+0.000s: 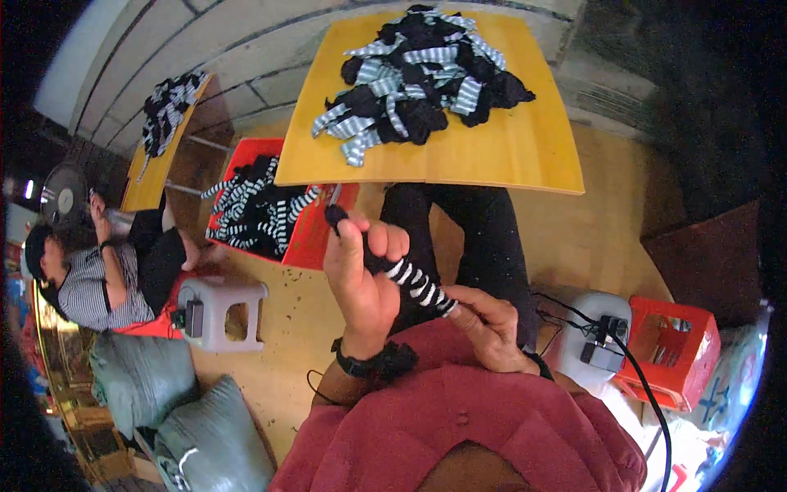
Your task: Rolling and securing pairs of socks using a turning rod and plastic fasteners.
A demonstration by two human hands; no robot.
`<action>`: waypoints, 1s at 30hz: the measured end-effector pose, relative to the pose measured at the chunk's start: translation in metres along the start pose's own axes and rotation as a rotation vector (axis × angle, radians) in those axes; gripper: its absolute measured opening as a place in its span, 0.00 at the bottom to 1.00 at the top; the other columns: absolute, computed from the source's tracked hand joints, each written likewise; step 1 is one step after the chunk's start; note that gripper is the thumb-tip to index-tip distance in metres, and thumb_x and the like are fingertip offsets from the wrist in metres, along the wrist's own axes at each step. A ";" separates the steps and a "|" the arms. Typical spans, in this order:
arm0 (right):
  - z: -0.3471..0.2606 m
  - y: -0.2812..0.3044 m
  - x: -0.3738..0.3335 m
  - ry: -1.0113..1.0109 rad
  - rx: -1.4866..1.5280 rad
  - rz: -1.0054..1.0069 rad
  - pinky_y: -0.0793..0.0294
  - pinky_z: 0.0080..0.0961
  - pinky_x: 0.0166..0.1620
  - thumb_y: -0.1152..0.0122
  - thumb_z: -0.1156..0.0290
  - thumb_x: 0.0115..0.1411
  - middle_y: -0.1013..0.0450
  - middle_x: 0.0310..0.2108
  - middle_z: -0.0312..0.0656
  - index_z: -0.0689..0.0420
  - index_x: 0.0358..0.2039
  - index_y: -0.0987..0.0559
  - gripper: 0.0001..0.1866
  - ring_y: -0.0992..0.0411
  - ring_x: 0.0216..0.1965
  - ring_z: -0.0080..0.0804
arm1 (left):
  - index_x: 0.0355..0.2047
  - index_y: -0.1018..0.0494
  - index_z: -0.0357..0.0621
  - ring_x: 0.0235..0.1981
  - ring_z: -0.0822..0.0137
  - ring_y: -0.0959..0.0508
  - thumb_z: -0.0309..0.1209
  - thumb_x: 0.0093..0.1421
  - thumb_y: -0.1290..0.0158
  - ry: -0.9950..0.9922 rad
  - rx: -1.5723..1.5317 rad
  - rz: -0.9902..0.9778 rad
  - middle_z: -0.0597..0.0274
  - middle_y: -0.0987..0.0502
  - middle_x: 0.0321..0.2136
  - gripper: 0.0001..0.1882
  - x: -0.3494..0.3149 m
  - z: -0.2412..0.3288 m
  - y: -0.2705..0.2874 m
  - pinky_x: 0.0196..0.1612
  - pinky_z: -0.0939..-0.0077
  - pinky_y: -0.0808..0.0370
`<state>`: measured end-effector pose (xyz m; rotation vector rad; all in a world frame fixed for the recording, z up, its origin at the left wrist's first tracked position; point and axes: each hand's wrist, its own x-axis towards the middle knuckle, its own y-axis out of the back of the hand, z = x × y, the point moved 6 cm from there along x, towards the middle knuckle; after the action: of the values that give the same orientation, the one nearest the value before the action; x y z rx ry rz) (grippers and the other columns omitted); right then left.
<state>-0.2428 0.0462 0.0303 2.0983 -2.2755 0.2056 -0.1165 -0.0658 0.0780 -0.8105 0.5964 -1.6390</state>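
Note:
A black-and-white striped sock (416,283) is stretched between my two hands above my lap. My left hand (365,279) is closed round its black part, and a dark tip sticks out above the thumb. At the striped end, my right hand (489,324) pinches the edge; whether any finger is inside the sock is hidden. Beyond my knees, a heap of black and grey-striped socks (418,78) lies on a yellow table (508,164). To the left of my hands, more striped socks (262,209) fill a red crate (307,254).
At the left, a person (115,283) sits by another yellow table (147,189) with socks on it. Grey sacks (217,435) lie at lower left, near a grey stool (221,312). On my right stand a grey stool (586,328) with black cables and a red stool (668,353).

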 end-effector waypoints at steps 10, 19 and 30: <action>0.006 0.008 0.000 -0.179 0.171 -0.019 0.33 0.16 0.35 0.50 0.77 0.59 0.28 0.31 0.34 0.61 0.46 0.28 0.14 0.34 0.31 0.16 | 0.32 0.34 0.42 0.24 0.66 0.31 0.40 0.64 0.58 0.109 0.132 0.180 0.62 0.32 0.21 0.14 0.008 -0.005 0.008 0.31 0.71 0.31; -0.004 0.007 0.010 -0.035 -0.045 0.027 0.35 0.13 0.34 0.51 0.78 0.60 0.28 0.29 0.34 0.62 0.45 0.28 0.13 0.35 0.30 0.14 | 0.33 0.34 0.39 0.24 0.64 0.29 0.43 0.63 0.57 0.138 0.168 0.106 0.59 0.31 0.21 0.17 0.001 -0.025 0.009 0.31 0.70 0.30; 0.016 0.017 -0.004 -0.189 -0.201 0.022 0.33 0.16 0.32 0.46 0.76 0.56 0.26 0.27 0.34 0.61 0.42 0.25 0.12 0.33 0.27 0.18 | 0.38 0.32 0.40 0.31 0.70 0.28 0.37 0.62 0.54 0.052 0.132 0.178 0.64 0.28 0.30 0.13 0.027 0.015 0.056 0.36 0.78 0.31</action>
<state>-0.2586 0.0497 0.0131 2.0695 -2.3069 -0.2218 -0.0728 -0.1032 0.0510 -0.6027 0.5735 -1.5230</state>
